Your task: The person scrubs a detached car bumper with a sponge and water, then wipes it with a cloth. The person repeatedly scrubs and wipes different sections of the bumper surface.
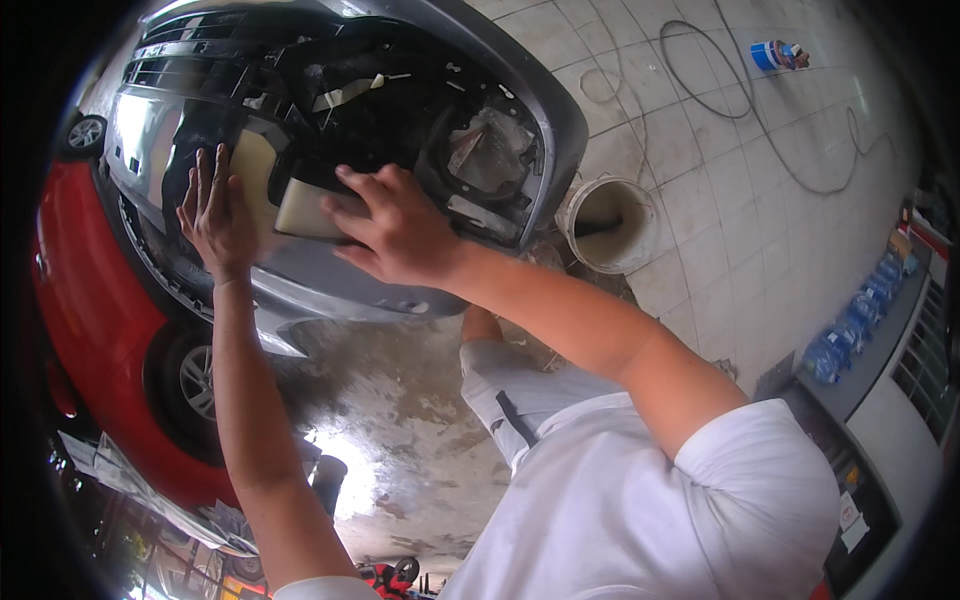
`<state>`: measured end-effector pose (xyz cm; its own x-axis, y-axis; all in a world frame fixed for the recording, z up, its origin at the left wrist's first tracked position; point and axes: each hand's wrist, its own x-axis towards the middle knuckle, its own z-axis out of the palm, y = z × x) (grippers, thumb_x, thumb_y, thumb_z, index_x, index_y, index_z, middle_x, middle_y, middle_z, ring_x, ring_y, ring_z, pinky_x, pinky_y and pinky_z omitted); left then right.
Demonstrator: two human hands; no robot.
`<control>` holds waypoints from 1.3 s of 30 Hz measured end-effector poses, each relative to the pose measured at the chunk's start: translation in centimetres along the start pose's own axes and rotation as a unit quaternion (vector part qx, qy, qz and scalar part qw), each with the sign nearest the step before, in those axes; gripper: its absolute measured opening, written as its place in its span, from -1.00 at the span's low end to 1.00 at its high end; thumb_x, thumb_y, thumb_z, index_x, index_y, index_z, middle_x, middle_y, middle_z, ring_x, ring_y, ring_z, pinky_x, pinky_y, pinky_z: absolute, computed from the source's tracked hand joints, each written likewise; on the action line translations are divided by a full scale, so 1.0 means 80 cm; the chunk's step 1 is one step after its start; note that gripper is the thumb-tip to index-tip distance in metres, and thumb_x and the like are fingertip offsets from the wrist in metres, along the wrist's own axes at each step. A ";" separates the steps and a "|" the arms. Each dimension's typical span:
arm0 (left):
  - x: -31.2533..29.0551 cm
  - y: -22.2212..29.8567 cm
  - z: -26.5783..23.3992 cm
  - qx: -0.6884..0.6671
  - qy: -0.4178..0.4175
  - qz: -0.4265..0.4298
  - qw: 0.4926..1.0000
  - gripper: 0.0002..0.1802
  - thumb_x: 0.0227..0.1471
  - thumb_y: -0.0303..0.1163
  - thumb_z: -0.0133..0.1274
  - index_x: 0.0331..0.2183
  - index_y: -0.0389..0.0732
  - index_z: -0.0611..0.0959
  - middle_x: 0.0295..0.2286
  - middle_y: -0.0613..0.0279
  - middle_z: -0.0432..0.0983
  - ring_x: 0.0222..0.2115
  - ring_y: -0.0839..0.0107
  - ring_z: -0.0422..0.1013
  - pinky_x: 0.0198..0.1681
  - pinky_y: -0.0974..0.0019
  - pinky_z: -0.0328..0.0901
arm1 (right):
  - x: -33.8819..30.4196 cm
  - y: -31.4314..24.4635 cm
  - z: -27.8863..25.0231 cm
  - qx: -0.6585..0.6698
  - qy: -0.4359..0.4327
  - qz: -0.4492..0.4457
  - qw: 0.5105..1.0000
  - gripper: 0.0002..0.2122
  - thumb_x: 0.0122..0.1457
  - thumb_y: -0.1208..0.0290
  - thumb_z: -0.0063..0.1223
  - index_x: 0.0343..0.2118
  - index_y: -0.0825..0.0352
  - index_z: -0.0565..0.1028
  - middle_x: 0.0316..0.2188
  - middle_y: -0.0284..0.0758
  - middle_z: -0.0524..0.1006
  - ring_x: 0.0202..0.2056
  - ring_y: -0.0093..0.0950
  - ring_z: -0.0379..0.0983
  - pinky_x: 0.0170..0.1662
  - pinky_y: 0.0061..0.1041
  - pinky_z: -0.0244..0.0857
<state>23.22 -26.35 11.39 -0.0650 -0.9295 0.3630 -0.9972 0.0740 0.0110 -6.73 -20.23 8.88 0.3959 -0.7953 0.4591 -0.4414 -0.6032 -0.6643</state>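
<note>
My right grip (400,228) is clamped on a pale block (305,208), thumb along the near edge and fingers reaching over the top to the far side. The block lies flat on the grey car bumper (345,285), its bare end poking out to the left of that grip. My left grip (218,225) holds nothing: its fingers are straight and slightly apart, laid along the bumper to the left of the block. Between my two grips, just past the left wrist, is a pale yellowish patch (258,165) (filler or a separate piece, I can't fairly say from here). Ahead of my right grip the bumper opens onto its black, dusty hollow. Well left of my left grip stands a red car (100,290). Out to the right of my right grip is a grubby white bucket (628,232) on the tiled floor (705,215), with a blue can (765,56) farther off
</note>
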 end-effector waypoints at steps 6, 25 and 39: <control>0.002 0.004 0.003 0.012 0.011 0.000 1.000 -0.49 0.37 -0.07 -0.08 0.31 0.34 0.48 0.34 0.43 0.32 0.35 0.25 0.23 0.39 -0.16 -0.04 | -0.041 0.004 -0.012 0.007 -0.016 0.013 1.000 -0.49 0.05 0.18 0.39 0.06 0.29 0.59 0.22 0.00 0.35 -0.06 -0.14 0.35 0.09 -0.16 0.30; 0.005 0.014 -0.003 0.023 0.023 0.001 0.999 -0.52 0.38 -0.08 -0.08 0.27 0.29 0.54 0.31 0.36 0.37 0.32 0.20 0.27 0.40 -0.12 -0.04 | -0.092 0.029 -0.026 0.016 -0.022 -0.011 1.000 -0.50 0.04 0.15 0.38 0.04 0.26 0.61 0.23 -0.01 0.36 -0.03 -0.18 0.35 0.09 -0.18 0.27; 0.000 0.008 -0.008 0.017 0.024 -0.007 1.000 -0.51 0.35 -0.05 -0.05 0.26 0.33 0.54 0.30 0.39 0.37 0.30 0.24 0.29 0.39 -0.12 -0.03 | 0.013 -0.001 -0.014 -0.008 -0.016 -0.019 1.000 -0.51 0.05 0.18 0.40 0.04 0.28 0.60 0.22 0.01 0.35 -0.09 -0.15 0.34 0.06 -0.16 0.27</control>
<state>22.59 -26.03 12.00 -0.0495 -0.9118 0.4076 -0.9988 0.0477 -0.0144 -7.16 -21.10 10.05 0.4381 -0.7693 0.4650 -0.4374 -0.6344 -0.6373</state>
